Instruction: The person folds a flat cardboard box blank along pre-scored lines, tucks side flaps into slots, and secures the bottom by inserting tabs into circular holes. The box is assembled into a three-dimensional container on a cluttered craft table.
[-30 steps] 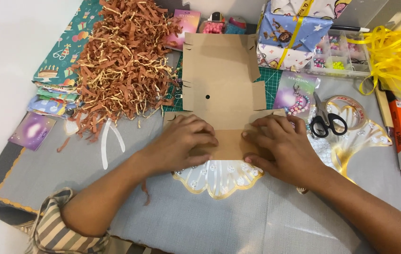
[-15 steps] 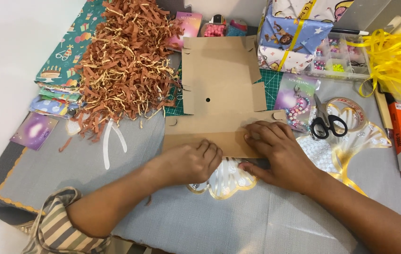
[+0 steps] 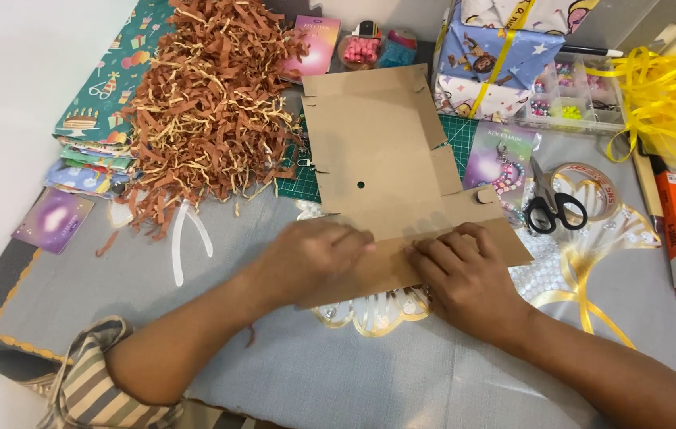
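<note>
On the grey cloth-covered table [image 3: 115,318], seen from the head camera, a flat brown cardboard box blank [image 3: 377,159] lies unfolded, its near flap under both hands. The left hand [image 3: 318,258] lies palm-down with fingers flat on that flap, pressing rather than gripping. The right hand [image 3: 465,274] rests just beside it, fingers curled along the flap's fold line; whether it pinches the edge I cannot tell. Beneath the flap's near edge a shiny scalloped gold-trimmed sheet [image 3: 369,314] peeks out. A heap of shredded brown paper strips [image 3: 203,111] sits to the left, black-handled scissors [image 3: 552,202] lie to the right, and tangled yellow ribbon [image 3: 671,103] lies beyond them.
</note>
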